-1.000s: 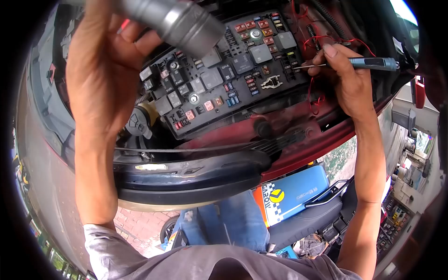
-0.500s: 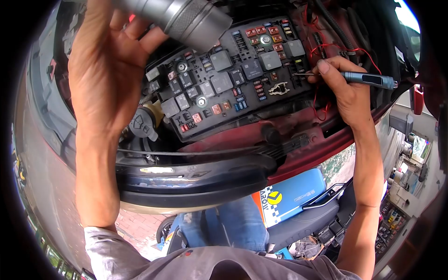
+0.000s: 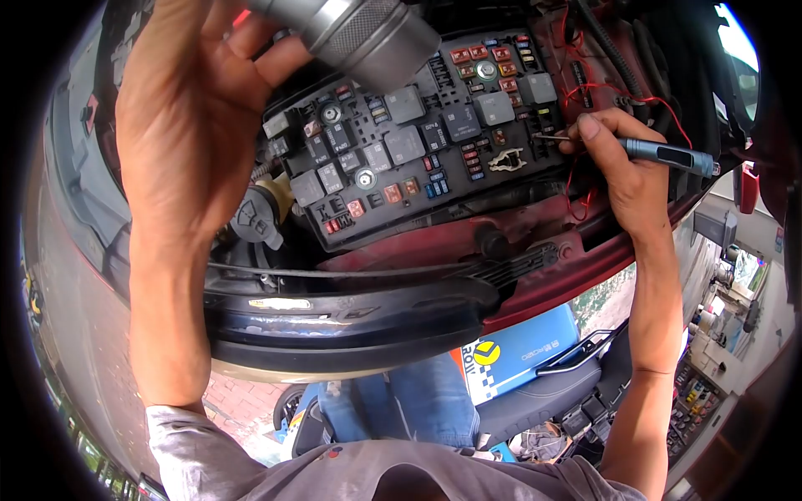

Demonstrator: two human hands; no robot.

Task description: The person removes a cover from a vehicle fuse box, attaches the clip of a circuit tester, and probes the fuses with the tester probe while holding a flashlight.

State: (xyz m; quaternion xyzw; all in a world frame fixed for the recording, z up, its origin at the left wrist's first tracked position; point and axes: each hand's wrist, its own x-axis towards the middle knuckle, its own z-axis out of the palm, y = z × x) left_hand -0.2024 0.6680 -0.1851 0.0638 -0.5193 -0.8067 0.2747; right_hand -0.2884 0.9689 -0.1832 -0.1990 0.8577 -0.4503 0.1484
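My left hand [image 3: 188,125], at the upper left, is closed around a grey metal flashlight [image 3: 359,33] with a knurled collar. Its head hangs over the upper part of an uncovered car fuse box [image 3: 401,215], hiding some of it. Between the fingers of my right hand [image 3: 625,171] is a grey-blue pen-shaped circuit tester [image 3: 677,156]. Its thin metal probe [image 3: 551,137] points left over the right end of the fuse box, near a column of small slots; whether the tip touches a contact I cannot tell. A pale plastic clip [image 3: 506,160] sits among the fuses and relays.
A thin red wire [image 3: 618,86] loops around the right end of the fuse box. Left of the box is a grey reservoir cap [image 3: 255,219]. The car's front edge [image 3: 351,338] runs below, with a motorbike seat [image 3: 535,392] and blue box [image 3: 535,342] beyond.
The fuse box and both hands sit slightly differently in view. The flashlight has shifted a little to the right over the box. The probe stays at about the same spot.
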